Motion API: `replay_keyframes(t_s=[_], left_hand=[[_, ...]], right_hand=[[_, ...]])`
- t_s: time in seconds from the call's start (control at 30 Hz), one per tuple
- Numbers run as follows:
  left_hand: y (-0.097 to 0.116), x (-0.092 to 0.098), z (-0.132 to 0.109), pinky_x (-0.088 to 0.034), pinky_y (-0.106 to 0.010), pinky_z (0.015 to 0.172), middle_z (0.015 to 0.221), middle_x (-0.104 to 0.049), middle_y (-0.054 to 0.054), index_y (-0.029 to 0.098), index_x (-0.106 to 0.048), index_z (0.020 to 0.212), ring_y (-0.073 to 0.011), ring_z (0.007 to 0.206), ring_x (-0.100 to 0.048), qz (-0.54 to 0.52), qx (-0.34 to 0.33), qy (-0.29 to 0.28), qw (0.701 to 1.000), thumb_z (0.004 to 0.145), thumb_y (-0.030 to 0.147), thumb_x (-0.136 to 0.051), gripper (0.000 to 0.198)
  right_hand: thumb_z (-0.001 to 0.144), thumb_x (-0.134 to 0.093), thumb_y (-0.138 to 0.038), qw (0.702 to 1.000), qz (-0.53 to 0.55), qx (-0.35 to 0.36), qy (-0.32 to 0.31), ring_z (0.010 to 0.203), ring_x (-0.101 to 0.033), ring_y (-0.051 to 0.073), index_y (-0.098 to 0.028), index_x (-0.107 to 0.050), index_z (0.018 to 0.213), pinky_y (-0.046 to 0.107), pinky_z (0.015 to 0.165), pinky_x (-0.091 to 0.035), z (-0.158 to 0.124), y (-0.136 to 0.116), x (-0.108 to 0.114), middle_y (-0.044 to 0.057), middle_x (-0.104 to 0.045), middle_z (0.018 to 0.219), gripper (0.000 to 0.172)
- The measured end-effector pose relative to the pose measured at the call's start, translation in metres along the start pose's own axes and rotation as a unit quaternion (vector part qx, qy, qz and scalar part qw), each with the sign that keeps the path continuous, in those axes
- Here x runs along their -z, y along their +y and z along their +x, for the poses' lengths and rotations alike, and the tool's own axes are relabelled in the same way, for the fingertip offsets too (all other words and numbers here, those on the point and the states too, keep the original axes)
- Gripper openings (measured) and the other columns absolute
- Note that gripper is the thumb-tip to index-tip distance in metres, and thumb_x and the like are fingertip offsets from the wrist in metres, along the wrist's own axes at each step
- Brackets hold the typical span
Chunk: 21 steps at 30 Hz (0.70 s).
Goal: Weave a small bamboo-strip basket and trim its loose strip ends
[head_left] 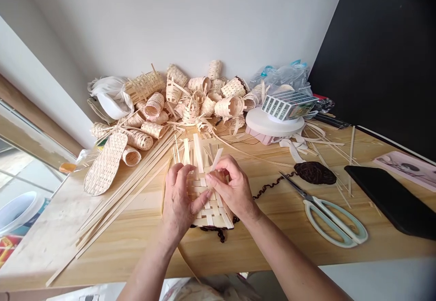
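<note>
Between my hands lies a half-woven basket (211, 211) of pale flat wood strips, with loose strip ends fanning out at the far side and dark brown yarn along its near edge. My left hand (180, 196) is closed round its left side, thumb pressed on the weave. At the upper right of the weave, my right hand (233, 185) pinches a pale wood strip (218, 157) between thumb and fingers. Brown yarn (269, 186) trails from the near edge to a dark ball (315, 173). The undersides of my left fingers are hidden.
Scissors (335, 221) lie partly spread to the right, beside a black phone-like slab (391, 198). Long strips (126, 196) and a flat woven oval (106, 164) are on the left. Small woven baskets (230, 106) pile against the wall; a white turntable (272, 126) carries boxes (288, 105).
</note>
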<state>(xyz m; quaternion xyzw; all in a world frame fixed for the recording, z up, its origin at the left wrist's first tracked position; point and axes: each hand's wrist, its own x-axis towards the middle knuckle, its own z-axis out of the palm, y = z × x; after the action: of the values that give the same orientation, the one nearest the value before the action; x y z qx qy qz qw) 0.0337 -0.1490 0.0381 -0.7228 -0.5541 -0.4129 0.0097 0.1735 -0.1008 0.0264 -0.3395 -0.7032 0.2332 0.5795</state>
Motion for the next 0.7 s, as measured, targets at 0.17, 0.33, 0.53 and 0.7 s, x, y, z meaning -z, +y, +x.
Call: replay_keyframes(t_s=[0.17,0.33,0.53,0.7], left_hand=[[0.001,0.000,-0.002,-0.045,-0.038,0.085,0.107,-0.046,-0.011,0.018,-0.045,0.109,-0.0236,0.102,-0.049,-0.001,-0.015,0.011,1.000,0.078,0.048,-0.058,0.045],[0.005,0.005,-0.012,-0.046,-0.038,0.084,0.107,-0.043,-0.010,0.020,-0.045,0.113,-0.0233,0.104,-0.048,-0.004,-0.008,0.025,1.000,0.078,0.044,-0.060,0.046],[-0.002,0.012,-0.017,-0.043,-0.039,0.090,0.109,-0.042,-0.010,0.023,-0.043,0.123,-0.0221,0.108,-0.044,-0.070,-0.021,0.097,0.993,0.080,0.036,-0.061,0.048],[-0.005,0.008,-0.015,-0.041,-0.040,0.094,0.122,-0.037,-0.012,0.024,-0.044,0.125,-0.0240,0.118,-0.039,-0.048,-0.025,0.074,0.996,0.084,0.035,-0.055,0.044]], right_hand=[[0.078,-0.057,-0.017,1.000,-0.003,0.003,0.006,0.072,-0.045,0.015,-0.023,-0.040,0.072,0.029,0.066,-0.039,-0.004,-0.002,0.002,-0.002,-0.043,0.073,0.018],[0.078,-0.056,-0.016,0.999,-0.016,0.031,0.017,0.073,-0.047,0.016,-0.022,-0.041,0.074,0.029,0.065,-0.040,-0.009,-0.012,0.002,-0.001,-0.045,0.076,0.017],[0.085,-0.050,-0.014,0.990,-0.080,0.113,0.018,0.076,-0.048,0.018,-0.020,-0.049,0.077,0.031,0.068,-0.041,-0.004,-0.039,-0.001,0.003,-0.052,0.077,0.010],[0.084,-0.052,-0.014,0.996,-0.054,0.070,-0.003,0.071,-0.051,0.016,-0.020,-0.054,0.075,0.028,0.064,-0.043,0.006,-0.040,-0.003,0.001,-0.054,0.072,0.011]])
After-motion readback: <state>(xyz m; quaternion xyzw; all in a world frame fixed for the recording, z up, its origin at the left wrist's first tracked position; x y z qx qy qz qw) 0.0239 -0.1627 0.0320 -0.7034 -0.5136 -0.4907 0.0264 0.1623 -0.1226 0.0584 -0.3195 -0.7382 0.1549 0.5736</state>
